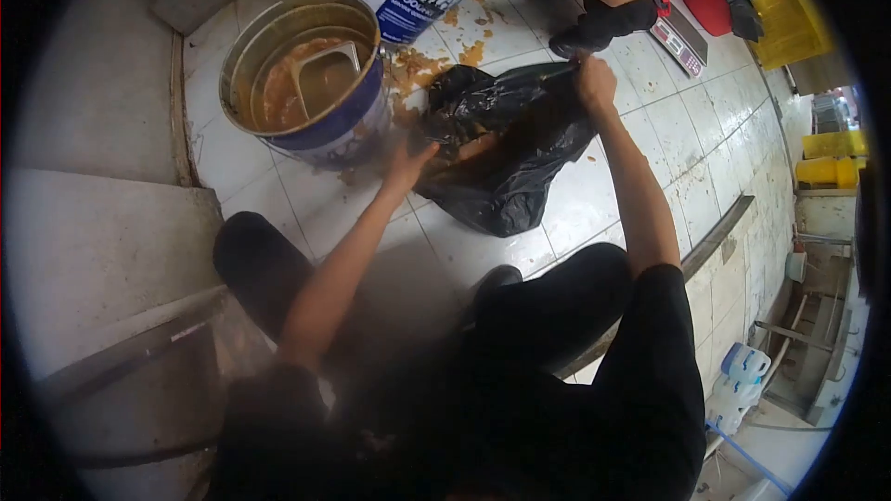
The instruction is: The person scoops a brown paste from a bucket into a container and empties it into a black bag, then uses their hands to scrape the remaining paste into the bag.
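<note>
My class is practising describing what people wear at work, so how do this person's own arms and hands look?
The left hand and right hand both appear ungloved. The left sleeve and right sleeve are black and short, with no clear marking visible on either. No watch or bracelet can be made out; rings are too small to judge.
</note>
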The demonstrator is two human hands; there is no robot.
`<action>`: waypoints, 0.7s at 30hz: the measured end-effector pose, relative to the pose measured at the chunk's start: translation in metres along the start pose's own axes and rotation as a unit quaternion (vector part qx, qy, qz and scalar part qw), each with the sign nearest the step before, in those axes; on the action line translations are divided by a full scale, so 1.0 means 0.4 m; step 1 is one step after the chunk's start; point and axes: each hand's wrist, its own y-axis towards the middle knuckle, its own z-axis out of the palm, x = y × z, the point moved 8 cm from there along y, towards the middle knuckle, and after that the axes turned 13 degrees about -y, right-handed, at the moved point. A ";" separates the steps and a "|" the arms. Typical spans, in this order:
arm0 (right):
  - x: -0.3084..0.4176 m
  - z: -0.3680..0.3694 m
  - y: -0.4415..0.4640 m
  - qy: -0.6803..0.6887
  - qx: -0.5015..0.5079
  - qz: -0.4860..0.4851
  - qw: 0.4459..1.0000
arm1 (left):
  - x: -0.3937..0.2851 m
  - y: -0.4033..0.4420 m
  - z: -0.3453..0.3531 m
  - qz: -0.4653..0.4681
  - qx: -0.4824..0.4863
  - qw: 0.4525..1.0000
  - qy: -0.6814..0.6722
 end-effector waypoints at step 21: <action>0.183 0.206 -0.429 -0.221 0.218 -0.459 0.832 | -0.107 0.172 0.229 0.088 0.203 0.902 0.370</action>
